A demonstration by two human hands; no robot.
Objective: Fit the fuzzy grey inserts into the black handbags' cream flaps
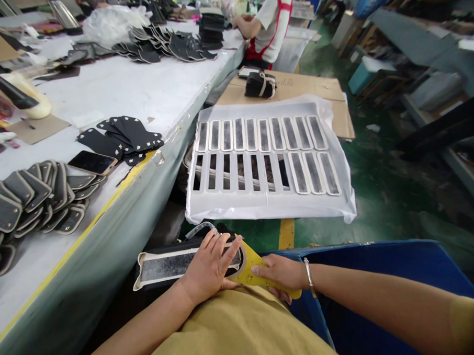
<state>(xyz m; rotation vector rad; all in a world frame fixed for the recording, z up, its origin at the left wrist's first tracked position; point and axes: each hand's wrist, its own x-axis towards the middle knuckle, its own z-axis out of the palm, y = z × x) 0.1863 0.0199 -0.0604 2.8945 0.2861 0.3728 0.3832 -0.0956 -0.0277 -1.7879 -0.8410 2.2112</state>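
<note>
My left hand (pixel 213 263) lies flat with fingers stretched out, pressing on a long white-edged strip with a dark grey middle (pixel 166 266) held over my lap. My right hand (pixel 280 272), with a bracelet on the wrist, grips a yellow flat tool (pixel 252 267) whose tip rests against the strip's right end. In front of me a white slotted tray (pixel 267 197) holds two rows of similar grey strips (pixel 262 134); several slots in the near row are empty.
A long white worktable (pixel 119 88) runs along the left, with fanned piles of dark pieces (pixel 32 194), a phone (pixel 91 162) and black cut pieces (pixel 125 133). A blue bin (pixel 394 268) sits at right. A seated person in white and red (pixel 273 24) works farther back beside cardboard (pixel 303 89).
</note>
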